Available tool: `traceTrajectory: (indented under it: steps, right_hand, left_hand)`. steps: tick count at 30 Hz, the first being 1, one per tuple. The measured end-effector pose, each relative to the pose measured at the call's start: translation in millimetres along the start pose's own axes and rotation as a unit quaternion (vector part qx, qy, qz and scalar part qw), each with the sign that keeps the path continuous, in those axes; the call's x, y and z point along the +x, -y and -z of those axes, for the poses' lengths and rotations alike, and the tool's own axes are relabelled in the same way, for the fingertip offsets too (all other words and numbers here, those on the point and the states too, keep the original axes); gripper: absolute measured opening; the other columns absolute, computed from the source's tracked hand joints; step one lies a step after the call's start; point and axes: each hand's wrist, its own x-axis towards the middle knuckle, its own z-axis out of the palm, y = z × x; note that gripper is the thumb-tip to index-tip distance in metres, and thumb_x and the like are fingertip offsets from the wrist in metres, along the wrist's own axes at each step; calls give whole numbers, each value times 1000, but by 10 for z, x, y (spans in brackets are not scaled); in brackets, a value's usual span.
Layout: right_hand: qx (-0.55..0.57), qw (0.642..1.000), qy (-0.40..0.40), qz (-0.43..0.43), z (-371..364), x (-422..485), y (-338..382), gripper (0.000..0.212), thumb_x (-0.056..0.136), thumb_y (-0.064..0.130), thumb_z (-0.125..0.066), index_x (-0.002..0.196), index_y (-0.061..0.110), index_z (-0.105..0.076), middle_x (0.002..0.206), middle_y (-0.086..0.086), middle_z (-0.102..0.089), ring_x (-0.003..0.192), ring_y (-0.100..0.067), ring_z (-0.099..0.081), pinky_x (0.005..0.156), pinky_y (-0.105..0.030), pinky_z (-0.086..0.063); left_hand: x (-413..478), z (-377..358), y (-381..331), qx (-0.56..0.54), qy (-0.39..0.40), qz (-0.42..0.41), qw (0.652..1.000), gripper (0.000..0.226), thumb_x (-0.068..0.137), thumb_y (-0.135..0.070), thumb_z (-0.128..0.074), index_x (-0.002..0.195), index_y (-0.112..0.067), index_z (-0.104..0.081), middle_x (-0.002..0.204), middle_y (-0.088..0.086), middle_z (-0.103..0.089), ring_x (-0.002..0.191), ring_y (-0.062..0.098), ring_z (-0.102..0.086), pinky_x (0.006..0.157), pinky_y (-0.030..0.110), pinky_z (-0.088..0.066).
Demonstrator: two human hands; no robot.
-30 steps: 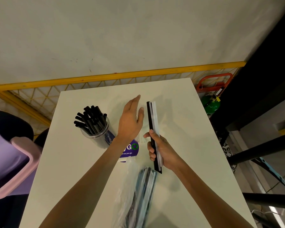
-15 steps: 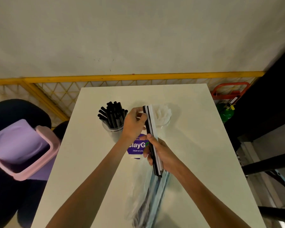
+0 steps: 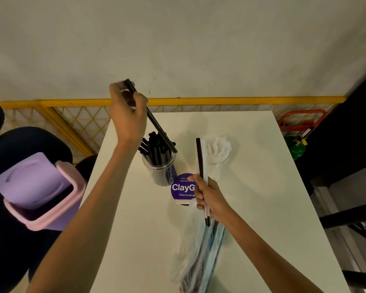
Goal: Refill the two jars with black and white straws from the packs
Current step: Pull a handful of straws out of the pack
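My left hand (image 3: 128, 115) is raised above the table and grips one black straw (image 3: 156, 127), tilted, its lower end over the clear jar of black straws (image 3: 160, 166). My right hand (image 3: 209, 197) holds a small bunch of straws (image 3: 201, 163), one black and at least one white, upright in front of the clear jar of white straws (image 3: 217, 153). A clear plastic pack with more straws (image 3: 201, 254) lies on the white table (image 3: 262, 187) below my right hand.
A round purple ClayGo sticker (image 3: 181, 188) lies between the jars and the pack. A pink and purple bin (image 3: 40, 191) stands left of the table. A yellow mesh fence (image 3: 76, 123) runs behind it. A red and green object (image 3: 296, 136) sits at the right.
My left hand pulled one black straw out of the bunch in my right hand and lifted it up and left, over the black-straw jar. The view shifted, showing both jars.
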Motion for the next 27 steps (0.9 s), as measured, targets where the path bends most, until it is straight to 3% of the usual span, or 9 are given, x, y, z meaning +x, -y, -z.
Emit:
traceTrajectory:
  steps: [2,5,8,12,17,20,24,27]
  right_hand:
    - [-1,1000,1,-10,-33,19,14,24,97,30,-45,101,10,-59,41,9,-36,33,-1,-31,35,-14,-27]
    - [-5,1000,4,-20,-63,37,37,25,97,33,-44,94,13,-59,41,9,-34,33,-2,-29,35,-14,-24]
    - [-2,999,2,-37,-85,46,49,37,98,43,-37,90,13,-58,37,9,-35,30,-2,-30,34,-14,-24]
    - [48,996,0,-72,-97,42,52,57,95,57,-24,64,15,-47,36,7,-34,29,-3,-28,33,-14,-23]
    - [86,993,0,-79,-106,64,41,55,96,55,-21,70,15,-49,36,5,-37,27,-3,-30,31,-13,-23]
    - [73,995,2,-68,-91,89,24,51,98,50,-22,76,15,-52,37,6,-40,28,-3,-32,32,-13,-24]
    - [54,997,6,-52,-60,100,12,47,99,47,-23,78,16,-52,37,7,-41,28,-3,-33,32,-13,-26]
    - [48,997,7,-54,-36,98,25,44,99,45,-26,79,16,-51,36,7,-43,28,-3,-36,32,-13,-28]
  left_hand:
    - [29,83,-40,7,-12,-52,999,20,90,-12,-41,110,-11,-38,79,12,-59,70,25,-59,63,34,-50]
    - [41,181,-5,19,-37,-95,995,33,91,-7,-40,124,-2,-35,83,11,-60,70,8,-58,62,19,-47]
    - [56,241,74,26,-62,-114,991,36,93,-7,-40,128,0,-34,87,9,-60,74,6,-57,62,21,-48]
    - [5,237,171,39,-37,-101,993,37,95,-11,-41,129,-2,-35,91,6,-59,78,6,-58,65,20,-50]
    - [-122,117,354,62,15,-74,995,37,96,-13,-44,132,-5,-35,91,0,-57,73,-6,-55,60,19,-47]
    - [-252,34,473,99,56,-69,991,40,96,-11,-44,135,-8,-37,93,-1,-57,73,-1,-55,61,21,-49]
    - [-434,-32,660,146,96,-54,983,37,97,-12,-45,133,-9,-43,110,10,-62,86,18,-60,74,34,-55]
    - [-562,-48,820,169,124,-42,977,35,97,-12,-46,132,-11,-47,117,10,-62,97,23,-63,81,32,-52]
